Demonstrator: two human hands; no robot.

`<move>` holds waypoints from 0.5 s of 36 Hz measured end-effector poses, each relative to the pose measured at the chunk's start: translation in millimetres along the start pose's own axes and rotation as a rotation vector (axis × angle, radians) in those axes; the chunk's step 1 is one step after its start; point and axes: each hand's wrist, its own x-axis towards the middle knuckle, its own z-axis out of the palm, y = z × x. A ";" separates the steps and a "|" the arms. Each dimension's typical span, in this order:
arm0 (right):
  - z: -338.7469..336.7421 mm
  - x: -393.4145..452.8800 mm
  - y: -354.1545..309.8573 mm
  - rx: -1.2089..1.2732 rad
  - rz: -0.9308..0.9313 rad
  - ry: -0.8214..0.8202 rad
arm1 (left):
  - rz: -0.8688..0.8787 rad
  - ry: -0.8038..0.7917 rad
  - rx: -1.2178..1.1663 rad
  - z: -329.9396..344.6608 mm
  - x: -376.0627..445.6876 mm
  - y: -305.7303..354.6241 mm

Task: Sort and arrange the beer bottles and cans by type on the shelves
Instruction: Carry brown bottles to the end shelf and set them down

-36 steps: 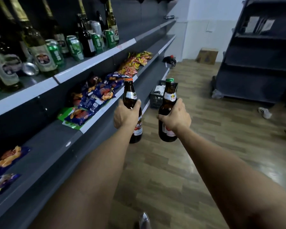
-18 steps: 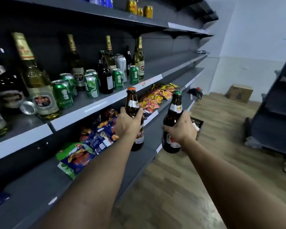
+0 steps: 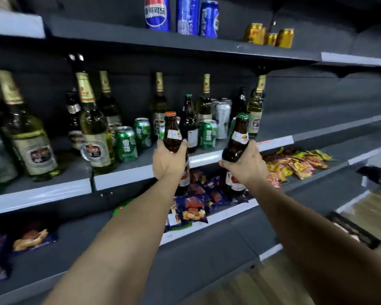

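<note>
While you face the grey metal beer shelf (image 3: 141, 170), your left hand (image 3: 166, 160) grips a brown glass bottle with an orange cap (image 3: 172, 137), and your right hand (image 3: 245, 164) grips a matching brown glass bottle with a green cap (image 3: 238, 142). Both hang upright just in front of the shelf edge, not yet set down, so you look to be mid-placement. A similar dark brown bottle (image 3: 188, 122) stands at twelve o'clock among green cans (image 3: 126, 143); next you likely need a bare patch beside it.
</note>
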 end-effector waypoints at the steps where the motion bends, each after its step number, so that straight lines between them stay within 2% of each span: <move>1: 5.6 7.1 -4.8 0.024 -0.018 -0.020 | -0.008 0.027 0.010 -1.3 7.6 -1.0; 13: 90.4 76.4 -71.4 0.113 -0.109 -0.160 | -0.056 0.210 -0.027 -17.3 100.6 -10.4; 18: 110.3 96.8 -92.9 0.087 -0.166 -0.175 | 0.043 0.188 0.004 -6.7 125.5 2.9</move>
